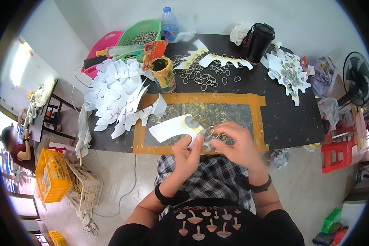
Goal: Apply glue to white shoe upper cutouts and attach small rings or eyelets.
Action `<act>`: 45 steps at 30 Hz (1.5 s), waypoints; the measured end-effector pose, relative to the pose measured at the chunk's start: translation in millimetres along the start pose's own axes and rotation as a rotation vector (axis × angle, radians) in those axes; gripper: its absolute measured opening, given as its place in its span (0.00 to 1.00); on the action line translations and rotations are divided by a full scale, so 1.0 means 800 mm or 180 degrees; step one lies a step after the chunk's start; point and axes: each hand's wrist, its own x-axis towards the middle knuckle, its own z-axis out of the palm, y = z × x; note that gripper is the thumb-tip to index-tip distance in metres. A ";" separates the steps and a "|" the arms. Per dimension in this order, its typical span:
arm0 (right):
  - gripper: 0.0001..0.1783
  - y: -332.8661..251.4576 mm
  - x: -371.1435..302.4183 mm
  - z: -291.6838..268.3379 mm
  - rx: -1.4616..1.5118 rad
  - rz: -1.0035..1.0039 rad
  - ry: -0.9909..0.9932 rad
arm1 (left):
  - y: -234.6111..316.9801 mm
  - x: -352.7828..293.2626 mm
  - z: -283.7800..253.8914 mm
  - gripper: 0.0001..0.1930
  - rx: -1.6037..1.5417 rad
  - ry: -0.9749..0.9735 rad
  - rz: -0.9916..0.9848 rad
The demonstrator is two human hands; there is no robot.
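Observation:
At the near edge of the table, my left hand (pixel 187 158) pinches a white cut-out piece (pixel 168 128) with curved prongs and yellowish glue marks, thumb on top. My right hand (pixel 237 143) is closed at the prong end, with an oval metal ring (pixel 210 130) at its fingertips. More rings (pixel 225 138) show beside and under those fingers; how they are held is partly hidden. Another ring stands on a grey patch of the piece. Below lies a stained work mat (pixel 217 111) edged with brown tape.
Left of the mat is a heap of white cut-outs (pixel 115 90). A glue-crusted can (pixel 164 80) stands behind the mat, near loose rings (pixel 203 78). A black tumbler (pixel 260 43) and ringed pieces (pixel 289 74) are at right. Another person (pixel 22 151) sits far left.

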 end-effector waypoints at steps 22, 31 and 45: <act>0.09 -0.031 0.013 0.005 0.0950 0.0954 -0.0458 | 0.041 0.016 0.002 0.10 -0.1211 -0.0081 -0.1082; 0.05 -0.016 -0.016 0.027 0.2163 0.0564 -0.0587 | 0.048 0.005 -0.014 0.06 -0.1944 -0.0407 -0.1378; 0.08 -0.014 -0.021 0.037 0.1696 0.0986 -0.0041 | 0.030 0.001 -0.018 0.11 -0.0679 -0.0556 -0.1049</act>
